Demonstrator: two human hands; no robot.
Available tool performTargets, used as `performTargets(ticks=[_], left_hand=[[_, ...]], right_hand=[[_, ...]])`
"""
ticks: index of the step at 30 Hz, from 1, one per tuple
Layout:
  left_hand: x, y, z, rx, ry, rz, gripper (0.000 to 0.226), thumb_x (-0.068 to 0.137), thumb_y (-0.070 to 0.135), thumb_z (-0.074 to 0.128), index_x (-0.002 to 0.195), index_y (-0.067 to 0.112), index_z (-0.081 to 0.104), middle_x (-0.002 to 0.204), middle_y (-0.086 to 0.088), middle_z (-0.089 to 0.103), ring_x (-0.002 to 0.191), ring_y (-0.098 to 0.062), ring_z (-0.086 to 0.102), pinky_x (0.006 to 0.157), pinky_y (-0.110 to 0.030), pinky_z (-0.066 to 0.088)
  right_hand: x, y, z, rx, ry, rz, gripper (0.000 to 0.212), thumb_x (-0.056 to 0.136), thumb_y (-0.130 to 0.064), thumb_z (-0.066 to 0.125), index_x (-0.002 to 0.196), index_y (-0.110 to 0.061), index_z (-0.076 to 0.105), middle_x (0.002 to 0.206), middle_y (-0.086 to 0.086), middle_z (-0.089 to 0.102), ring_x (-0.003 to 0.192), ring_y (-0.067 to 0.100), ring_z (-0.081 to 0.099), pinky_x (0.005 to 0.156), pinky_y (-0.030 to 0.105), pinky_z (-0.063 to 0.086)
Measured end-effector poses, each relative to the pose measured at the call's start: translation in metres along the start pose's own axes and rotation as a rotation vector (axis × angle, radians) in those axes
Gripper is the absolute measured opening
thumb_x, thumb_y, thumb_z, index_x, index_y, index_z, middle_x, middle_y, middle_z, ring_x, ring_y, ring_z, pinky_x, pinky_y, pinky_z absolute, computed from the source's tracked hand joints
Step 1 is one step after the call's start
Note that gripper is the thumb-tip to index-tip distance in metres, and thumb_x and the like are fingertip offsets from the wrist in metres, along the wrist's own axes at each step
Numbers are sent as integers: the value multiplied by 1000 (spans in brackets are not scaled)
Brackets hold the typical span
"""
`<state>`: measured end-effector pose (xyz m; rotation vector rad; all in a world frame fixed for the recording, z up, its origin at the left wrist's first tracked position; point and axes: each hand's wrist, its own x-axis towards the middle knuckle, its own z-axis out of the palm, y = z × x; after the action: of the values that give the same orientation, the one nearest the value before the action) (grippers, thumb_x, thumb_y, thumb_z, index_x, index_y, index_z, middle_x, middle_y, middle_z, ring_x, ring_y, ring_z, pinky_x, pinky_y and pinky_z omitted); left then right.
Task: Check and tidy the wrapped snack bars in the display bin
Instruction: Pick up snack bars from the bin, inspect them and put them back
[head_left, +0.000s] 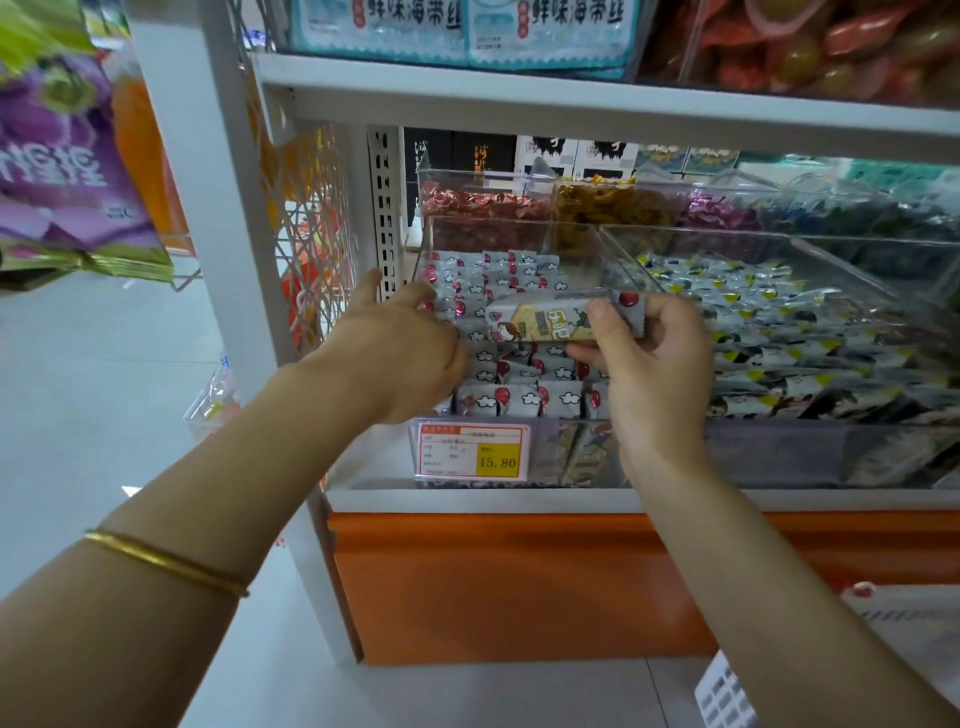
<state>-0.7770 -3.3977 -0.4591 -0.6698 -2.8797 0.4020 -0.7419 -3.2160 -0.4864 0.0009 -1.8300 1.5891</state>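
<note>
Pinching 1 snack bar (550, 323) above the display bin (576, 254), the right hand (660, 374) held it level; the left hand (400, 353) touched the packed bars (519, 397), grip unclear.

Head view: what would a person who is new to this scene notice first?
The right hand stands out first: near the centre it pinches one wrapped snack bar, held level above the clear display bin. Beside it, the left hand rests on the packed rows of bars at the bin's left side. Below, a price tag with a yellow 15.80 field sits on the bin's front.
</note>
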Motion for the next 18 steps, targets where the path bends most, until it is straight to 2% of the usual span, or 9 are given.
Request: performTargets(ticks=[4,8,10,11,13,15,18], left_hand=[[-10,5,3,-36,93,-17,60,93,43,7,103,19,61,117,0,56,129,-15,31,114,-56,8],[-28,16,9,-90,203,-55,69,91,48,2,108,19,62,127,-1,49,136,-16,22,113,-57,9],[-36,20,11,-123,258,-85,73,90,48,-1,112,19,63,129,-1,48,138,-17,20,113,-56,10],[-39,21,13,-133,266,-96,73,89,49,-1,112,20,63,128,-2,48,138,-18,20,113,-55,9],[-45,23,16,-154,284,-102,71,90,49,4,111,20,64,126,-3,49,138,-21,23,114,-53,10],[-47,22,20,-181,333,-105,66,91,46,12,106,16,69,123,-8,51,135,-27,31,113,-53,15],[-49,19,23,-230,375,-118,58,91,43,21,99,15,71,122,-11,51,128,-33,36,110,-50,23]], right_hand=[[-1,1,-1,-4,-15,-8,10,90,-18,61,91,-12,53,89,0,60,67,2,67,70,36,59],[3,-8,15,10,-67,-36,9,88,-14,62,90,-14,53,81,-6,59,69,8,67,67,28,58],[10,-16,31,-61,-130,-112,9,88,-15,63,91,-11,56,82,-5,60,75,12,65,71,29,57],[15,-19,39,-127,-162,-164,9,88,-16,63,91,-12,56,81,-7,59,75,8,62,72,24,54],[27,-25,50,-257,-220,-258,7,88,-19,62,89,-15,56,77,-14,53,69,-3,51,63,7,41],[41,-30,54,-339,-284,-294,9,88,-20,63,91,-13,60,77,-10,52,66,-4,45,57,5,35],[49,-30,58,-399,-427,-310,12,85,-21,66,91,-12,60,78,-8,53,66,-3,45,57,7,35]])
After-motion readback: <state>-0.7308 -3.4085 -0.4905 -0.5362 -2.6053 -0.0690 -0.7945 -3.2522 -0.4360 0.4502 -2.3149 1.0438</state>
